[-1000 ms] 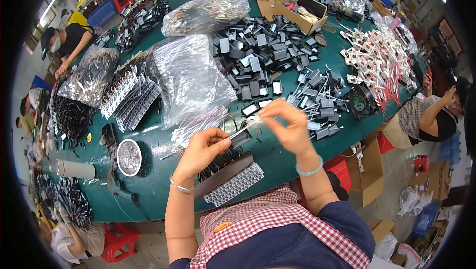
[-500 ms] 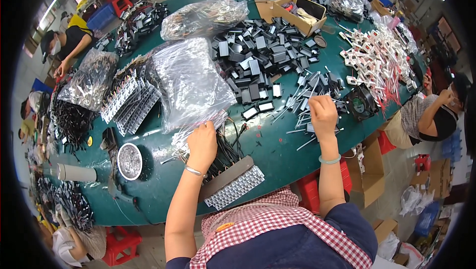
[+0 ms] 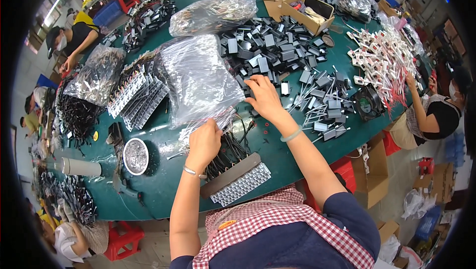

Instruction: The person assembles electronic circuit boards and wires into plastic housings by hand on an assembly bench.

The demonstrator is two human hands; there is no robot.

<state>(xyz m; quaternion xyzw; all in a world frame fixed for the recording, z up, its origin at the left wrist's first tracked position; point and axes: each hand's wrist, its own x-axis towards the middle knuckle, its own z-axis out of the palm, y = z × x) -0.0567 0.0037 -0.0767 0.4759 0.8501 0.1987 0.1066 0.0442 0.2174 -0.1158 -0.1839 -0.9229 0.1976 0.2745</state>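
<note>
Bag (image 3: 201, 78): we see it flat on the green table (image 3: 163, 197), its mouth toward the wearer.
Left hand (image 3: 205, 142): we find it at the bag's mouth, over the white sticks (image 3: 184, 136), fingers curled; we cannot tell what it grips.
Right hand (image 3: 265, 98): we see it just beside the bag's right edge, near the dark casings (image 3: 269, 39), thumb and fingers apart; we cannot tell whether it touches one.
Casings: we see them heaped right of the bag.
Panels (image 3: 241, 184): we see them on the bag's near side, beside a dark bar (image 3: 230, 175).
Bowl (image 3: 136, 156): we see it left of the bag's mouth.
</note>
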